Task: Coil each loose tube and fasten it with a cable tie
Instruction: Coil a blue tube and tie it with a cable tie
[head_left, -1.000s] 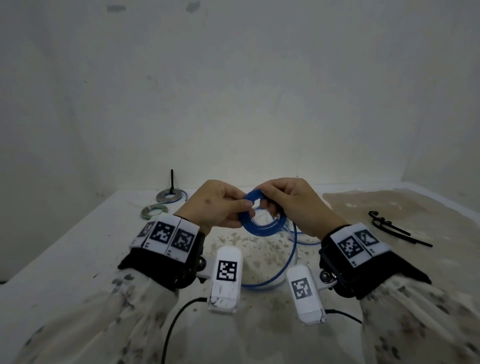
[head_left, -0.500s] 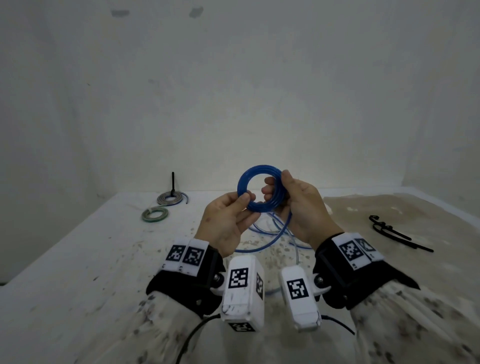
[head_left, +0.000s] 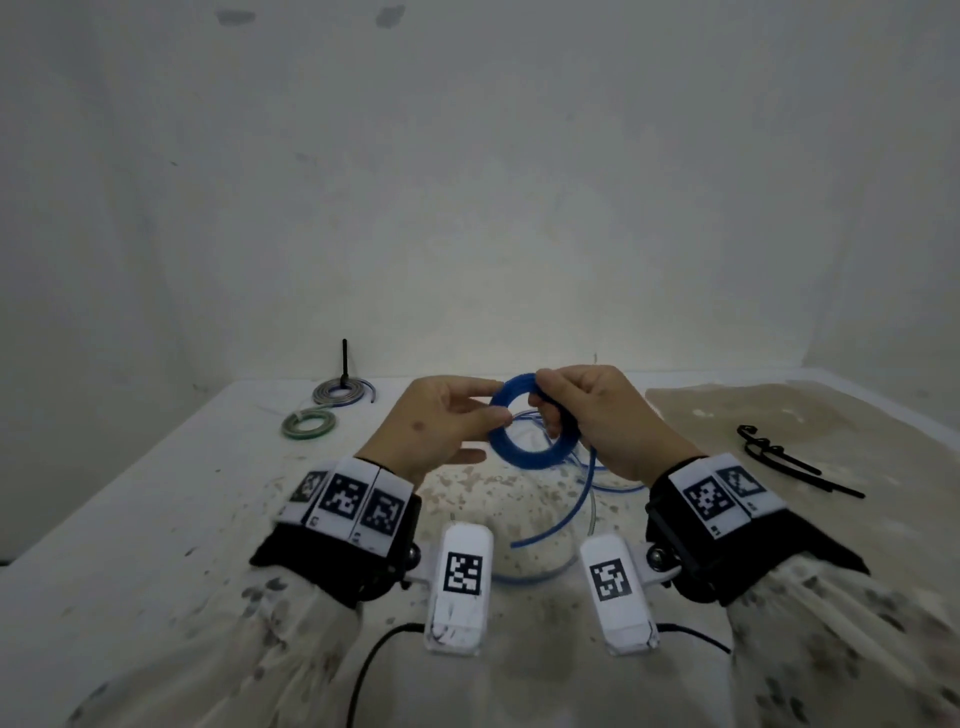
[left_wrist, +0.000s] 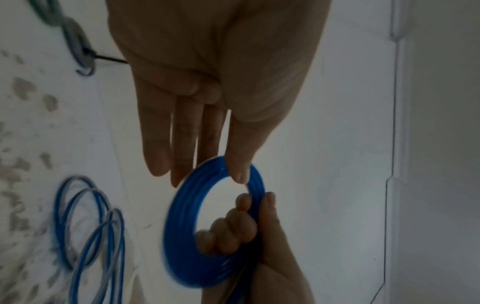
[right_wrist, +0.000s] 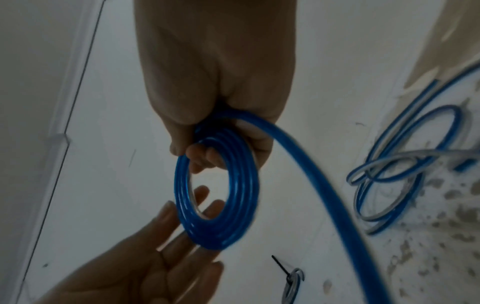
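— above the white table (head_left: 156, 519), what is the person holding?
— the person is holding a blue tube coil (head_left: 524, 457) off the surface, between both hands. the right hand (head_left: 602, 415) is gripping the coil's far side, fingers curled through the ring and thumb pressing on top. the left hand (head_left: 441, 421) is lying with fingers nearly straight and a little spread; its thumb (left_wrist: 239, 164) is pinching the rim against the fingertips.
— where is the uncoiled part lying?
— a blue tail (right_wrist: 324, 185) is leaving the right hand's grip and hanging toward the table, where loose blue and clear loops (left_wrist: 88, 226) are lying on the stained patch beneath the hands.
— other items?
— two finished coils are sitting at far left: a grey coil (head_left: 340, 392) with a black tie end (head_left: 344, 358) standing upright, and a green coil (head_left: 307, 423) just beside it. black cable ties (head_left: 789, 460) are lying well apart at right.
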